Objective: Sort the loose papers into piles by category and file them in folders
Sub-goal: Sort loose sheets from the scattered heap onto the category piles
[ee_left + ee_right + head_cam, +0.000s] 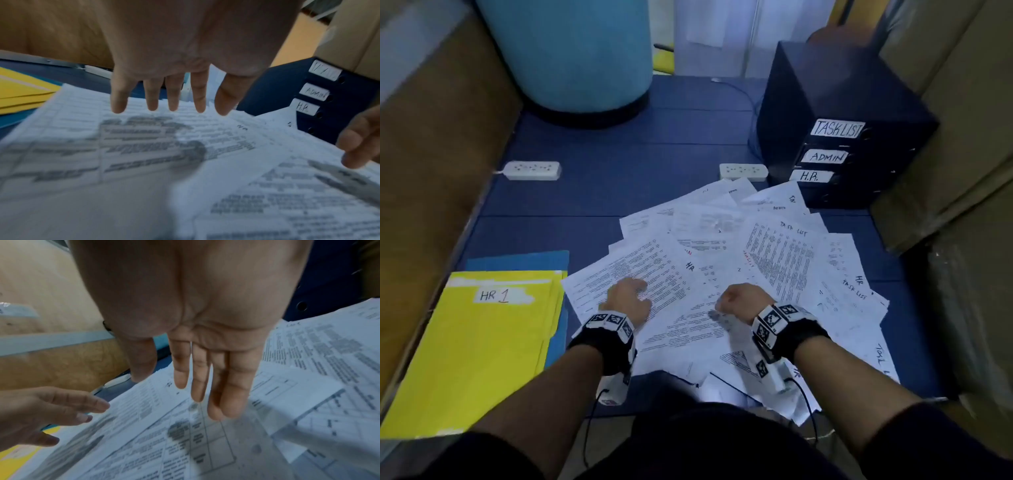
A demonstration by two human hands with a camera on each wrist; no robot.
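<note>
Many printed papers (726, 274) fanned, overlapping, handwritten HR/Task List marks; both hands flat-fingered, w/ nothing held.

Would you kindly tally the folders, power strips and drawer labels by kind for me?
Folders: 2, yellow folder over blue folder
Power strips: 2
Drawer labels: 3
Total: 7

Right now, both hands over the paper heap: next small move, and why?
Probably lower the left hand onto the sheet marked HR and slide it toward the yellow HR 1 folder. Both hands are open and empty, that sheet lies topmost under the left fingers, and the folder sits just left.
</note>
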